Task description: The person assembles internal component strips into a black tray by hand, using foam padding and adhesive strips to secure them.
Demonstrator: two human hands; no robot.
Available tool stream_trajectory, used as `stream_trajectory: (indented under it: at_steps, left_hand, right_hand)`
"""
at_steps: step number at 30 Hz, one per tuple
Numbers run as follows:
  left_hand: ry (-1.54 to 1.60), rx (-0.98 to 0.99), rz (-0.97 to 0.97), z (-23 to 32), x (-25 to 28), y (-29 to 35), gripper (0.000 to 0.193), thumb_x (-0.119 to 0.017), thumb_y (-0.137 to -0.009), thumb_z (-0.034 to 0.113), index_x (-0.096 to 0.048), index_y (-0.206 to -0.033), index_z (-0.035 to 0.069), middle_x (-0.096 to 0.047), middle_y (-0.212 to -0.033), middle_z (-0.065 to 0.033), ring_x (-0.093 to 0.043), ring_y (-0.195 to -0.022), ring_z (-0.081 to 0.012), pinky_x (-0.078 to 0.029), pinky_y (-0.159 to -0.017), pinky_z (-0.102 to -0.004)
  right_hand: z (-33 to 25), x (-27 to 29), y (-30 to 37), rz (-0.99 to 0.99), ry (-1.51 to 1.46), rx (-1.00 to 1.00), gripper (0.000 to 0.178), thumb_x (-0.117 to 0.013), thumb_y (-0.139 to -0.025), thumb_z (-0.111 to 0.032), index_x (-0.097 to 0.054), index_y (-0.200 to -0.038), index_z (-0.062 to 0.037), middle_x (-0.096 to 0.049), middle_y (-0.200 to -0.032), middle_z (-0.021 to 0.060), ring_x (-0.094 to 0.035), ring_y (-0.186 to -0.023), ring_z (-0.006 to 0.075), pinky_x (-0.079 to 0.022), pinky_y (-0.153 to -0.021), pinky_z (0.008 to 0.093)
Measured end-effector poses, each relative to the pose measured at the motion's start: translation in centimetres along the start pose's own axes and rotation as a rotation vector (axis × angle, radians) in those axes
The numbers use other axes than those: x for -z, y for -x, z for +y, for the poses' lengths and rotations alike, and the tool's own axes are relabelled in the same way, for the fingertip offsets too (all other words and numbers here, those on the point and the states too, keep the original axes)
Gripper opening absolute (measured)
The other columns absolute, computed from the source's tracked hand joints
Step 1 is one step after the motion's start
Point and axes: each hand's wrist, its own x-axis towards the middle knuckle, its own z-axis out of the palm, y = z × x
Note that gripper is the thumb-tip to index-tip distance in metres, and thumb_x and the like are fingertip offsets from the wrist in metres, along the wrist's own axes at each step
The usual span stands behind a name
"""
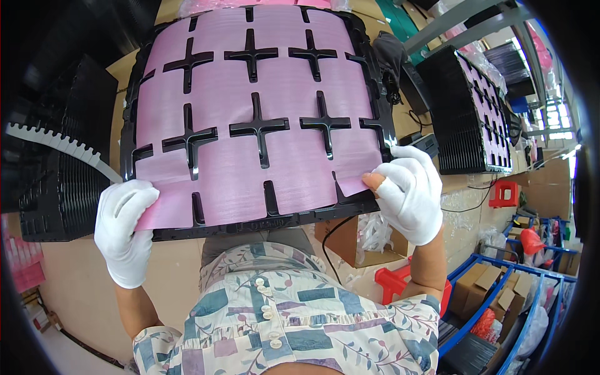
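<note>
In front of me lies a black plastic tray (250, 226) with raised cross-shaped ribs. A pink foam sheet (228, 169) with cross-shaped cut-outs covers it, and the black crosses show through. My left hand (127, 228), in a white glove, pinches the sheet's near left corner between thumb and fingers. At the near right corner my right hand (409, 197), gloved in white with a bare thumb tip showing, grips the sheet's edge. That corner is lifted and slightly folded, and black tray shows beneath it.
Stacks of black trays stand at the left (69, 156) and at the right (465, 115), the right one topped with pink sheet. A toothed pale strip (59, 144) juts in from the left. Below are a cardboard box (375, 244), red stool (394, 281) and blue rack (475, 269).
</note>
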Motion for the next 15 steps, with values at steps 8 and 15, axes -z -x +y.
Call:
stream_trajectory:
  at_steps: [8, 15]
  left_hand:
    - [-0.157, -0.067, -0.013, -0.12, 0.45, -0.19, 0.042, -0.065, -0.057, -0.009, -0.066, -0.097, 0.002, -0.063, -0.093, -0.0133, -0.06, -0.085, -0.0324, -0.048, -0.081, -0.0413]
    - [-0.142, -0.061, 0.001, -0.56, 0.24, 0.03, 0.037, -0.069, -0.059, -0.008, -0.066, -0.094, 0.002, -0.063, -0.09, -0.0111, -0.061, -0.085, -0.0304, -0.048, -0.08, -0.0396]
  right_hand:
    - [-0.53, -0.11, -0.83, 0.04, 0.005, -0.024, 0.032, -0.072, -0.059, -0.001, -0.066, -0.089, -0.009, -0.061, -0.084, 0.0027, -0.059, -0.074, 0.0216, -0.053, -0.08, 0.043]
    - [-0.97, -0.29, -1.05, 0.033, -0.02, -0.02, 0.039, -0.072, -0.057, 0.003, -0.065, -0.094, -0.0071, -0.06, -0.085, 0.0039, -0.059, -0.075, 0.0228, -0.052, -0.082, 0.0456]
